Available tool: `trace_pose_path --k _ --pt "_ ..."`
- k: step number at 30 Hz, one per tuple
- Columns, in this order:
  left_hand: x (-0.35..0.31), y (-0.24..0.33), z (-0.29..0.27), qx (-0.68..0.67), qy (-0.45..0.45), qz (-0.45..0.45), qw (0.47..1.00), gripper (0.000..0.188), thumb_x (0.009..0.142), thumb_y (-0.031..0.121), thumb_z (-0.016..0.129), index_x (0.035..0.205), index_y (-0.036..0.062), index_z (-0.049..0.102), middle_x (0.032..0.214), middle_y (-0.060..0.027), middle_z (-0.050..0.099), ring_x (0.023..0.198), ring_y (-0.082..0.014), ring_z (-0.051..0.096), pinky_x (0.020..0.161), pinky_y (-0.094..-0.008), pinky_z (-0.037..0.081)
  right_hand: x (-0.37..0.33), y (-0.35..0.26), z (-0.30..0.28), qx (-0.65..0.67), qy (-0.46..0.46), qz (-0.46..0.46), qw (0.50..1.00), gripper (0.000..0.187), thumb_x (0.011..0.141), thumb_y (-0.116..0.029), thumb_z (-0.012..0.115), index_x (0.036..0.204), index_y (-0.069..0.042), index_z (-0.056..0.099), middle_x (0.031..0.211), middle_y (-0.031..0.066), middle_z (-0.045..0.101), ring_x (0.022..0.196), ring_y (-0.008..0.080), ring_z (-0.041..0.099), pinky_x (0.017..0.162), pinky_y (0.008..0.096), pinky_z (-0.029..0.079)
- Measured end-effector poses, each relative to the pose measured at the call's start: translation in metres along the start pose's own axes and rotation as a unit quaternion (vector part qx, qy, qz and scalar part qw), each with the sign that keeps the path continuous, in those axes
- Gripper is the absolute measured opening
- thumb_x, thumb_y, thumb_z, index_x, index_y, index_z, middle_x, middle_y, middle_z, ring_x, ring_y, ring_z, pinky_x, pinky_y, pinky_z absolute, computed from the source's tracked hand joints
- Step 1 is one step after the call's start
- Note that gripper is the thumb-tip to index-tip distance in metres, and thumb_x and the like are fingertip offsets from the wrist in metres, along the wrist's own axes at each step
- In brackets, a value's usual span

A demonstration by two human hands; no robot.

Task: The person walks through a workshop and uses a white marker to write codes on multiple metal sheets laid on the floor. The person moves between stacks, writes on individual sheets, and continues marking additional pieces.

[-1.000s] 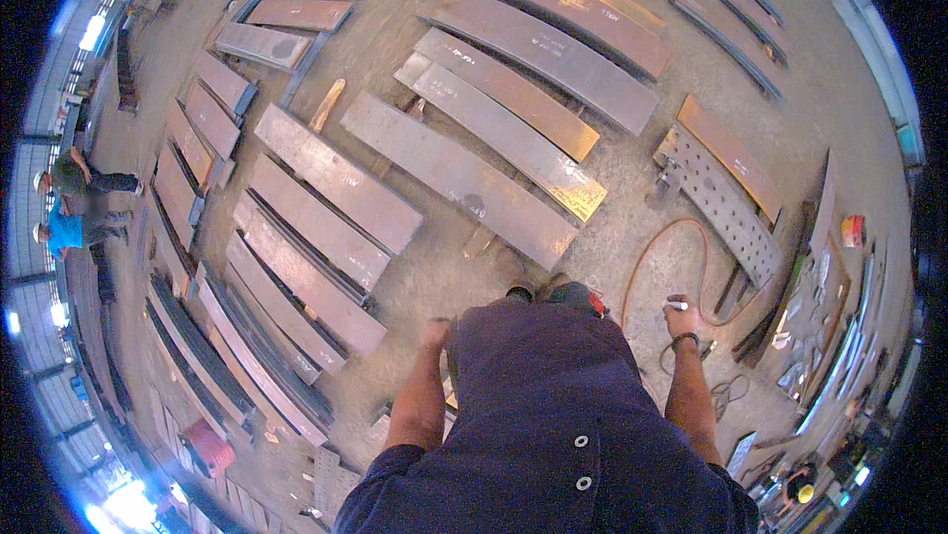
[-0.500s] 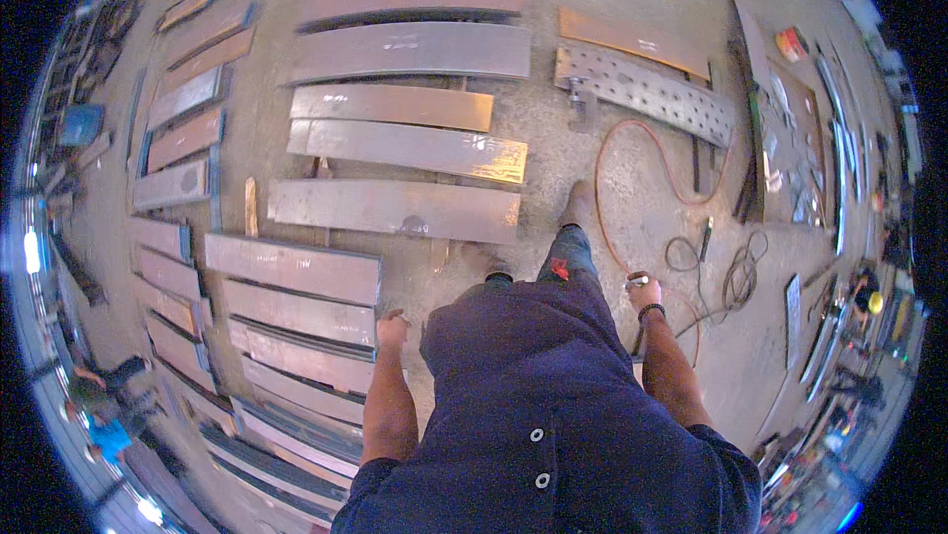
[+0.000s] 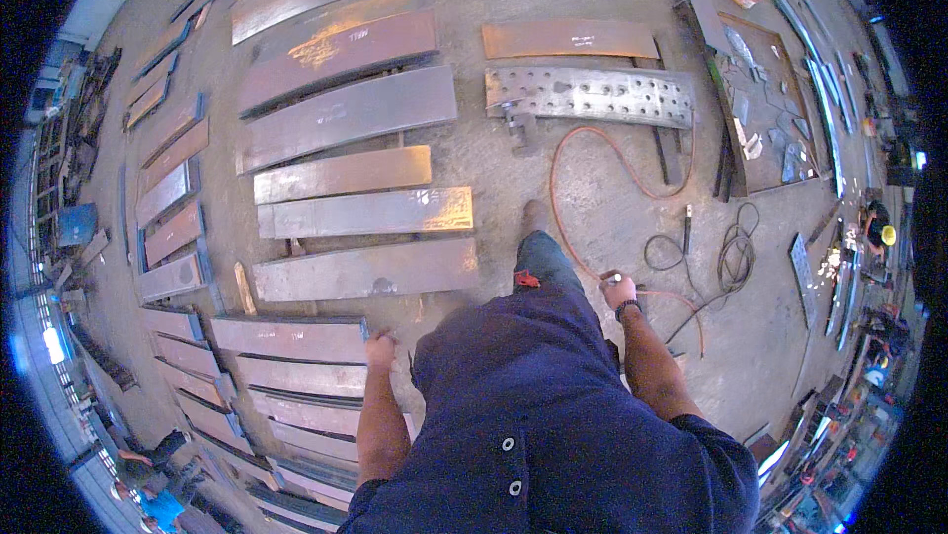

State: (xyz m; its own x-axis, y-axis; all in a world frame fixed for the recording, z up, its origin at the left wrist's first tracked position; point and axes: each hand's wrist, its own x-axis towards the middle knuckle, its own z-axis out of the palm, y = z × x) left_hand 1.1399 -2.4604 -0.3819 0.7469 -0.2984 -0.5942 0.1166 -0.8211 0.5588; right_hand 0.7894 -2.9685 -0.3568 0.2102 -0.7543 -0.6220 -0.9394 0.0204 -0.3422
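My right hand [image 3: 619, 290] is closed round a short white pen-like marker [image 3: 615, 278], held out beside my right thigh above the concrete floor. A dark band circles that wrist. On the other side, my left hand [image 3: 381, 348] hangs low with its fingers curled; what they hold, if anything, is hidden. It is nearest to the right end of a flat steel plate [image 3: 288, 336], the top one of a row of plates lying to my left. Whether it touches that plate I cannot tell. Ahead of my feet lies another grey steel plate [image 3: 365, 270] with a dark spot.
An orange hose [image 3: 559, 200] loops over the floor ahead of my right hand. Black cable [image 3: 733, 263] coils farther right. A perforated steel plate [image 3: 592, 95] with a clamp [image 3: 513, 126] lies ahead. A shallow bin of scrap [image 3: 775, 110] stands right; sparks [image 3: 829, 266] show beyond.
My view has turned and shifted, so the plates ahead now lie lower and farther left. One foot has stepped forward. My right hand keeps the marker; my left hand is now closer to the plate's end.
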Motion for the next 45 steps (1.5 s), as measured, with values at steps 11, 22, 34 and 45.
trace_pose_path --k 11,22,34,45 --pt "0.016 0.229 0.068 -0.030 0.038 -0.143 0.989 0.037 0.082 0.017 0.055 0.114 0.0029 0.069 0.079 -0.0116 0.071 0.058 -0.0174 0.063 0.052 -0.0321 0.050 0.157 -0.029 -0.174 0.155 0.097 -0.033 0.983 0.021 0.073 -0.014 0.072 0.094 -0.011 0.073 0.086 0.0157 0.073 0.082 0.0290 0.071 0.077 0.0385 0.055" --pt "0.051 0.180 0.083 -0.037 -0.035 -0.049 0.997 0.033 0.085 0.024 0.061 0.108 0.0025 0.072 0.088 -0.0137 0.072 0.074 -0.0207 0.068 0.068 -0.0347 0.055 0.154 0.072 -0.087 -0.021 0.031 0.106 0.994 0.022 0.077 -0.023 0.072 0.095 -0.012 0.074 0.091 0.0139 0.073 0.087 0.0251 0.071 0.077 0.0375 0.056" --pt "0.203 0.243 0.067 0.097 -0.059 -0.041 0.993 0.038 0.084 0.030 0.063 0.106 0.0007 0.072 0.099 -0.0176 0.073 0.090 -0.0282 0.070 0.081 -0.0370 0.052 0.235 -0.030 -0.115 0.027 0.016 0.145 0.989 0.035 0.077 -0.035 0.072 0.095 -0.006 0.073 0.089 0.0193 0.071 0.085 0.0320 0.069 0.074 0.0409 0.056" --pt "0.359 0.438 -0.027 0.052 -0.068 -0.118 0.989 0.032 0.085 0.023 0.061 0.107 0.0011 0.070 0.086 -0.0106 0.073 0.071 -0.0185 0.069 0.053 -0.0331 0.053 0.297 -0.272 -0.181 0.203 0.083 0.026 0.975 0.028 0.075 -0.021 0.069 0.100 -0.008 0.071 0.087 0.0159 0.072 0.082 0.0292 0.070 0.075 0.0385 0.055"
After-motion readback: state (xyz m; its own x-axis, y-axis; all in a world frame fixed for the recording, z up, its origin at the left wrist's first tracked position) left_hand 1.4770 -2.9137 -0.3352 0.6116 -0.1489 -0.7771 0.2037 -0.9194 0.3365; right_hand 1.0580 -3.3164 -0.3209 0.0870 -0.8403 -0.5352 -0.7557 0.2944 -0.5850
